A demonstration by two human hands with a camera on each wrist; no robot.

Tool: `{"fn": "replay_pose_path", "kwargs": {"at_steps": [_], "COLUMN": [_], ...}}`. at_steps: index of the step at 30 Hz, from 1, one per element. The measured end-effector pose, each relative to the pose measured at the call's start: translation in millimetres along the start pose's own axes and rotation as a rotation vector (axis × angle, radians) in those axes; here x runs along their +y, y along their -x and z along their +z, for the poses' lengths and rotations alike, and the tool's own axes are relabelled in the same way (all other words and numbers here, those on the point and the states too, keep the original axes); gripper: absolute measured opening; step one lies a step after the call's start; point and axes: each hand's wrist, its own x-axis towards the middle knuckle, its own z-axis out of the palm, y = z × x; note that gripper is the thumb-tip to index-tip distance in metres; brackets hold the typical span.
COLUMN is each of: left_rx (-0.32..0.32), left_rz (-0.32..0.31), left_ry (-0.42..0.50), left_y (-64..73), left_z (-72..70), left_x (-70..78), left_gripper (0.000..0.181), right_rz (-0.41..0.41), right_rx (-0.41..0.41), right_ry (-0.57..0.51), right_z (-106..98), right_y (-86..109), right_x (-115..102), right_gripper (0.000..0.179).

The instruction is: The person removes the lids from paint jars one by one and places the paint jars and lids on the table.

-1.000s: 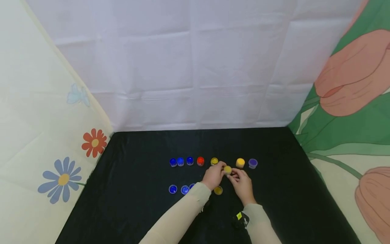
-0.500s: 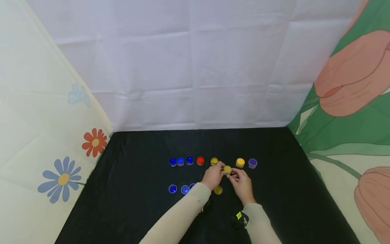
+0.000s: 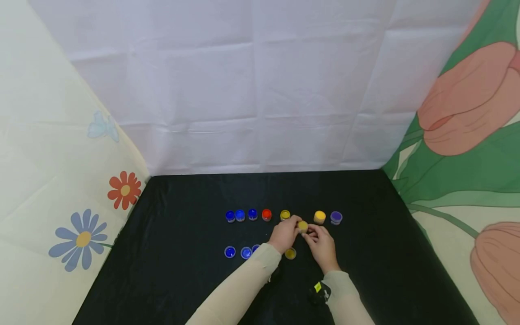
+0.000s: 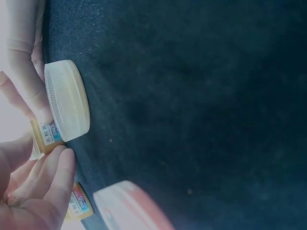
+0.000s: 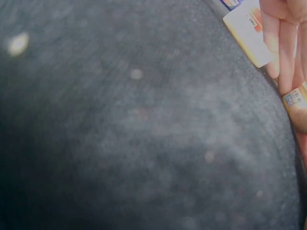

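Observation:
A small paint jar with an ochre top is between my two hands, in the middle right of the head view. My left hand pinches it from the left, and my right hand pinches it from the right. In the left wrist view, the fingertips of both hands meet round the labelled jar. A ribbed, translucent lid lies close by on the black cloth, nearer me than the jar. The right wrist view catches only part of the held jar at its edge.
Along the back row stand blue jars, a red jar, an ochre jar, a yellow jar and a purple jar. Blue lids lie in front. A pinkish lid shows in the left wrist view.

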Motion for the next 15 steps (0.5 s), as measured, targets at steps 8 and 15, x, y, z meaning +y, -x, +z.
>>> {"fn": "replay_pose_path", "kwargs": {"at_steps": [8,15], "left_rx": [-0.002,-0.013], "left_rz": [0.013,-0.015], "left_ry": [-0.01,0.026], "left_y": [2.6,2.4], "left_z": [-3.2,-2.4], "left_x": [4.0,2.4], "left_gripper": [0.033,0.026], "right_rz": [-0.011,-0.012], "right_rx": [0.005,0.006], "right_ry": [0.003,0.002], "right_z": [0.2,-0.4], "right_y": [0.8,0.6], "right_x": [0.9,0.6], "right_gripper": [0.028,0.028]}}
